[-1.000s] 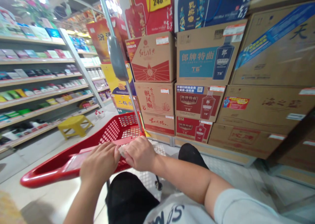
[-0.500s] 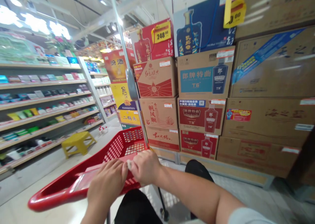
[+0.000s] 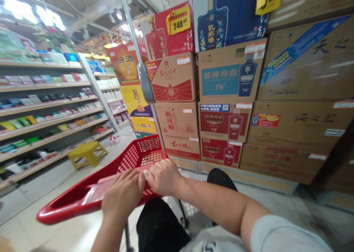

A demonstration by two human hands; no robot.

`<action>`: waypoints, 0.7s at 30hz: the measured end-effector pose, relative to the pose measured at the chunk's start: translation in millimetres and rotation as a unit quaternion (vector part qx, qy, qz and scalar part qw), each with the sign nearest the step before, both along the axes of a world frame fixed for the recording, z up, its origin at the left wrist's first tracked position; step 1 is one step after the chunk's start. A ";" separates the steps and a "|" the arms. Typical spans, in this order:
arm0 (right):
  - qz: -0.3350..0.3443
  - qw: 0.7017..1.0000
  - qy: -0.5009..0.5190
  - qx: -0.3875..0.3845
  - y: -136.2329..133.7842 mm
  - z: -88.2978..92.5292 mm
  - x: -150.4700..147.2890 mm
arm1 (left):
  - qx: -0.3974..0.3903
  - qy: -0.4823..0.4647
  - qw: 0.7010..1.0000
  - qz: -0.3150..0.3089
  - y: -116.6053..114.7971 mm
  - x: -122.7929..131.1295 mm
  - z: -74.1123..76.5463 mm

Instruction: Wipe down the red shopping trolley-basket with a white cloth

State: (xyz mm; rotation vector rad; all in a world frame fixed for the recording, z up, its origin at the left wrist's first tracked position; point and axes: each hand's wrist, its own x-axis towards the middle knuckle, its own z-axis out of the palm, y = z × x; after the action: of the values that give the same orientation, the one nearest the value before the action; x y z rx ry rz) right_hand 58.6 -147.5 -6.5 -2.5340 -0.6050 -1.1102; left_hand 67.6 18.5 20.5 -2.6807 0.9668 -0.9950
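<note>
Both of my hands are wrapped over the handle of a red shopping cart (image 3: 69, 210), close beside each other. My left hand (image 3: 123, 193) is closed on the middle of the handle, its fingers curled over the far side. Touching it at the thumb, my right hand (image 3: 163, 177) grips the handle's right part. A perforated red basket (image 3: 132, 152) spreads out beyond my hands. A grey metal pole (image 3: 132, 34) with a grey plastic fitting (image 3: 145, 83) rises from the cart's right side.
Stacked cartons of liquor (image 3: 221, 121) stand close on the right, on a low base (image 3: 249, 174). Shelves of small packaged goods (image 3: 47, 108) line the left side. A yellow plastic stool (image 3: 87, 154) stands on the floor before them. Yellow price tags (image 3: 179, 20) hang on the upper boxes.
The view has tilted down a little, so boxes and shelves sit higher in the picture. Both hands keep the same hold on the cart handle.
</note>
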 end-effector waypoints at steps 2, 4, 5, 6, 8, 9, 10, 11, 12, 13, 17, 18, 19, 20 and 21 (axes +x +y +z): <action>0.030 0.999 -0.037 -0.005 -3.9 -8.8 -3.0 | -0.001 -0.002 1.000 -0.001 0.0 0.7 -0.6; 0.065 0.996 -0.059 -0.009 -7.1 -16.1 -5.3 | -0.005 -0.003 1.000 -0.002 -0.2 1.2 -1.0; 0.070 0.996 -0.058 -0.008 -7.7 -17.2 -5.6 | -0.004 -0.001 1.000 -0.002 -0.6 1.3 -1.1; 0.060 0.997 -0.046 -0.006 -7.4 -15.9 -5.0 | -0.004 -0.002 1.000 0.000 -1.2 1.3 -1.3; 0.018 1.000 0.005 -0.011 -4.7 -5.8 -1.9 | -0.003 -0.004 1.000 0.005 -3.0 1.1 -1.5; 0.001 0.999 0.039 -0.024 -2.8 2.0 0.2 | -0.003 -0.005 1.000 0.008 -3.9 0.8 -1.7; -0.007 0.996 0.074 -0.046 -0.8 10.6 2.3 | -0.002 -0.006 1.000 0.011 -4.6 0.5 -1.8; -0.003 0.992 0.106 -0.074 0.8 18.9 4.0 | -0.002 -0.007 1.000 0.012 -5.1 0.0 -1.8; 0.009 0.986 0.131 -0.105 2.1 26.2 5.2 | -0.003 -0.009 1.000 0.013 -5.1 -0.6 -1.9; 0.023 0.980 0.149 -0.133 3.1 31.5 5.6 | -0.002 -0.010 1.000 0.013 -4.7 -1.3 -1.9; 0.024 0.981 0.130 -0.139 5.1 29.2 2.4 | -0.004 -0.020 1.000 0.002 -0.9 -3.6 -1.5; 0.011 0.988 0.109 -0.112 5.6 23.9 1.3 | -0.005 -0.023 1.000 -0.002 0.0 -3.8 -1.3; -0.001 0.993 0.082 -0.083 6.0 17.7 0.4 | -0.007 -0.025 1.000 -0.007 0.6 -3.8 -1.2; -0.008 0.997 0.052 -0.054 6.1 11.4 -0.3 | -0.010 -0.025 1.000 -0.010 1.0 -3.7 -1.1; -0.010 0.999 0.020 -0.031 6.0 5.3 -0.6 | -0.010 -0.023 1.000 -0.014 1.2 -3.4 -1.0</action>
State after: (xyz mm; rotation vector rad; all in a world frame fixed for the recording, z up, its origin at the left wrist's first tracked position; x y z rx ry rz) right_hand 58.0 -141.5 -1.1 -2.6136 -0.6147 -1.0588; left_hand 64.1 19.6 19.5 -2.6552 0.9928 -1.0731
